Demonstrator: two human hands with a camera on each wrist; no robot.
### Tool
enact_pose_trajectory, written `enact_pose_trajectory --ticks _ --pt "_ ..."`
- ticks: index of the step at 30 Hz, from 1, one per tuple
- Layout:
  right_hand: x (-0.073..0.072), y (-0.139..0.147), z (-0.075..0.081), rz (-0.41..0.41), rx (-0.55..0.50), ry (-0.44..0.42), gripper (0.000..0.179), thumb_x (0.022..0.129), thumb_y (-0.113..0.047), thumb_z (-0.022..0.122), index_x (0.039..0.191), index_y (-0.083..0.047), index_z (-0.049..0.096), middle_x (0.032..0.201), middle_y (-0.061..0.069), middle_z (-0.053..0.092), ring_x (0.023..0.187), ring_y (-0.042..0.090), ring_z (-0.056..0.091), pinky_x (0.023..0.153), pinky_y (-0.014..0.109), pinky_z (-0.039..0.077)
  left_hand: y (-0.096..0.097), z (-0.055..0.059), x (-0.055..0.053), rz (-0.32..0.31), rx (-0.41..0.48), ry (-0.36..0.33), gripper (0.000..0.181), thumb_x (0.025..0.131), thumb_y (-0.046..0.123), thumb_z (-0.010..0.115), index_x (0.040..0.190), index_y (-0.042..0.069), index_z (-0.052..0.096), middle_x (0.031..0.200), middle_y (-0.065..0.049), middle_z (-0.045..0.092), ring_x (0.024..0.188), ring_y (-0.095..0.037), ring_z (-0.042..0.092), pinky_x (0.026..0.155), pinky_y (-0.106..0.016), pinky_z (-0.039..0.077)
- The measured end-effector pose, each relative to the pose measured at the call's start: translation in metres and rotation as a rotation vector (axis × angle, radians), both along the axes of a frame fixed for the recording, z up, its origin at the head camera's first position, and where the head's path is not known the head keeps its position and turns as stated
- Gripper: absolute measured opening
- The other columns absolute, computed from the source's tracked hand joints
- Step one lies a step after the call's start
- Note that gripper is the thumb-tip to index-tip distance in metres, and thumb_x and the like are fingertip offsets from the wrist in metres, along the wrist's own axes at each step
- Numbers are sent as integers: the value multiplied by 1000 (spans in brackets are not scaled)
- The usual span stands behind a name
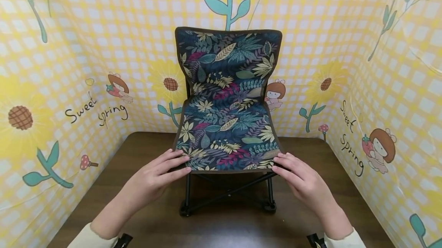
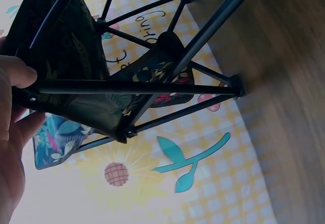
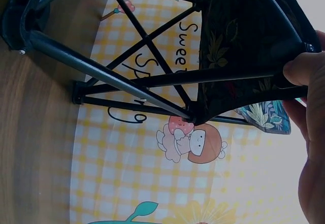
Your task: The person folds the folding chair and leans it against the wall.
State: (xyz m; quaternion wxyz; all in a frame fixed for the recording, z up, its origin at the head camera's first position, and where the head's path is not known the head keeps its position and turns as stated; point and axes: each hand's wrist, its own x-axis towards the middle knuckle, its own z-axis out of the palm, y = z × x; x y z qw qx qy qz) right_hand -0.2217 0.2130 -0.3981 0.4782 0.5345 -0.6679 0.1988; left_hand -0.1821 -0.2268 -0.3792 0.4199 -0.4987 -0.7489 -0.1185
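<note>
A small folding chair (image 1: 228, 125) with dark fabric in a colourful leaf print stands unfolded on the brown table, its backrest toward the far wall. My left hand (image 1: 150, 179) grips the seat's front left corner, fingers on top. In the left wrist view, the thumb (image 2: 23, 72) presses at the black tube under that corner. The front right corner is held the same way by my right hand (image 1: 305, 179). Its thumb (image 3: 299, 71) lies against the frame from below in the right wrist view. Crossed black legs (image 1: 229, 192) show beneath the seat.
The table (image 1: 138, 217) has a dark wood-grain top. Yellow checked cloth (image 1: 138, 29) printed with flowers and cartoon figures encloses it at the back and both sides. Black straps (image 1: 123, 240) sit at my wrists by the pale sleeves (image 1: 93, 238).
</note>
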Motion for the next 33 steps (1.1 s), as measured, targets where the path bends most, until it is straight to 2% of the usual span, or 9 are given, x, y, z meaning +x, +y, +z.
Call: enact_pose_trajectory --ticks 6,13,18,24,33 --pt "2 0 2 -7 19 -5 27 108 -9 51 115 0 76 116 22 73 105 42 70 108 44 50 -2 2 0 -21 -1 -28 37 112 13 40 123 11 75 125 -15 71 122 -36 64 122 -38 35" --pt "3 0 4 -14 51 -3 28 109 -11 50 118 -2 76 118 22 72 106 41 70 109 43 50 -1 -2 -1 -32 22 22 34 111 12 43 122 8 76 122 -16 72 122 -34 65 119 -42 40" --pt "4 0 6 -23 61 7 29 109 -10 50 118 -3 76 118 21 73 106 40 71 108 43 51 0 -2 -1 -36 27 61 33 111 11 44 120 7 76 121 -17 73 127 -31 63 118 -43 41" --pt "7 0 8 -20 71 18 30 109 -7 48 118 -2 75 119 22 73 106 40 71 107 43 51 -1 -2 1 -45 22 60 33 111 10 44 121 6 75 123 -18 72 133 -30 59 119 -41 39" --pt "6 -4 10 -32 68 43 34 107 2 44 118 -1 75 119 23 72 106 41 71 104 45 53 -2 0 0 -29 15 68 34 110 8 43 122 6 75 123 -19 72 128 -33 62 117 -45 42"
